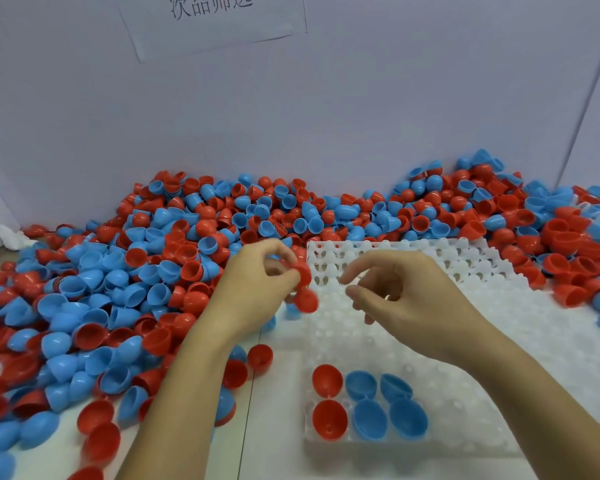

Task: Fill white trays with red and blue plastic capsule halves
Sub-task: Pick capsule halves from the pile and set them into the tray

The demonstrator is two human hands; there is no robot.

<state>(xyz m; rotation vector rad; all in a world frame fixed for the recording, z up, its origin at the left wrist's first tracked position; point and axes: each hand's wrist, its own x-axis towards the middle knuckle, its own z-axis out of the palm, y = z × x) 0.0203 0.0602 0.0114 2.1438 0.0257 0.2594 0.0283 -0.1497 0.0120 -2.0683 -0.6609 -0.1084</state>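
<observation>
Left hand (pixel 257 285): we pinch red plastic capsule halves (pixel 303 289).
Right hand (pixel 400 289): loosely curled, empty.
Handling: probably light, slippery; we grip rims.

Bright even light; soft blur; edges bowed.

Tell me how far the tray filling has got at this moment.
Early stage. Done: six halves sit in the near-left corner of the white plastic tray, two red capsule halves and four blue capsule halves. In hand: the left hand pinches red halves over the tray's left edge; the right hand holds nothing. Left: nearly every other pocket, with the loose pile of capsule halves waiting.
</observation>
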